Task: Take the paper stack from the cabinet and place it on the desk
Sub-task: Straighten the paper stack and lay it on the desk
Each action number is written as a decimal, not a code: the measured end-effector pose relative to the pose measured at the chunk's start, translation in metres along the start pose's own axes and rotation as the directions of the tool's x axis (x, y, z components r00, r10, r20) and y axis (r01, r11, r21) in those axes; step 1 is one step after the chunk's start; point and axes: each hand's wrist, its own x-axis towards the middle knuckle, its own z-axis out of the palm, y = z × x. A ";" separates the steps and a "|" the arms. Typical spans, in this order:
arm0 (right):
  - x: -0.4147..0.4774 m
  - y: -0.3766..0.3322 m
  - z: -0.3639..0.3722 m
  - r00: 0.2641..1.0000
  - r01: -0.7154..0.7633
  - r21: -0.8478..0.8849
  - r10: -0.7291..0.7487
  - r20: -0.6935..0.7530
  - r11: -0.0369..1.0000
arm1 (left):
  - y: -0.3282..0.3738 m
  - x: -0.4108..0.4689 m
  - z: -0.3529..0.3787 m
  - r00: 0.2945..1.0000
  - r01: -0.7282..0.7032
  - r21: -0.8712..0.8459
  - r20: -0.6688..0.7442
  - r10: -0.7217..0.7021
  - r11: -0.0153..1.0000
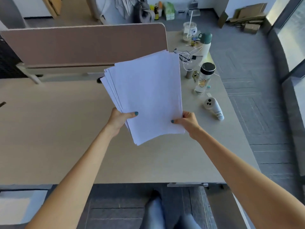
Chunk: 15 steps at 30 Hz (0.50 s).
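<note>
A brown partition panel (82, 45) is standing along the far edge of the beige desk (49, 129); the left hand (119, 120) is gripping the paper stack (145, 96) at its near left edge, thumb on top; the sheets are fanning slightly, held above the desk; the right hand (188, 122) is clamping the near right corner; bottles (205, 76) and cables (186, 57) are crowding the desk's right side; grey carpet (264, 113) is running beyond.

Pretty clearly an office: a long pale desk (49, 129) with a brown divider (82, 45) along the back and grey carpet tiles (247, 63) underneath. Cables (186, 57) and a thermos (205, 45) clutter the desk's far end, and flattened cardboard (247, 15) leans on the wall.
</note>
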 end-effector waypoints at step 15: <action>0.068 -0.036 0.023 0.993 0.117 0.145 -0.120 0.009 0.982 | -0.021 0.080 -0.009 0.998 -0.067 0.048 0.001 0.067 0.997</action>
